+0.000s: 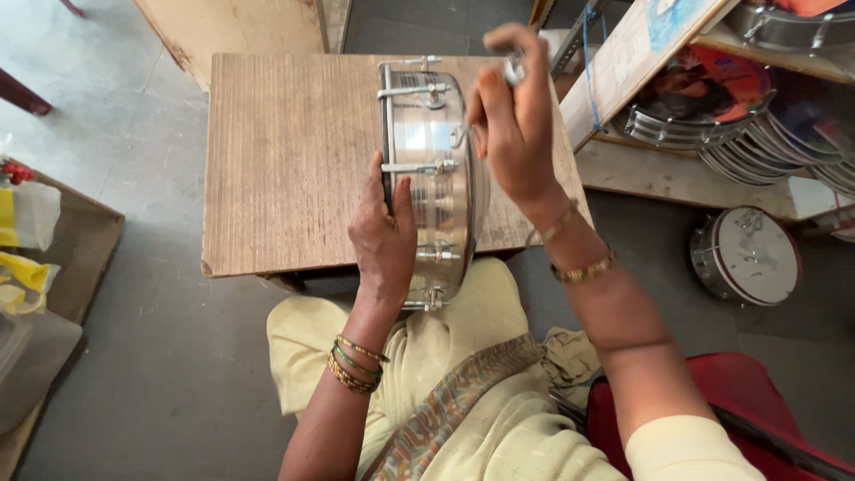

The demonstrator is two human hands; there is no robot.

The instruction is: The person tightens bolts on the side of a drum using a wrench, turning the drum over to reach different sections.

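Note:
A shiny metal hand drum [430,169] with tension rods stands on its edge on a low wooden board table [294,160]. My left hand [385,233] grips its near rim and steadies it upright. My right hand [515,111] is raised above the drum's right side, fingers closed on a small metal tool [514,69] at a tension lug. Its tip is hidden behind my fingers.
Stacked metal drum frames [712,125] fill a wooden shelf at right. Another drum [746,255] lies on the floor below it. A red seat [712,401] is at lower right. A wooden tray with yellow bags [27,258] sits at left.

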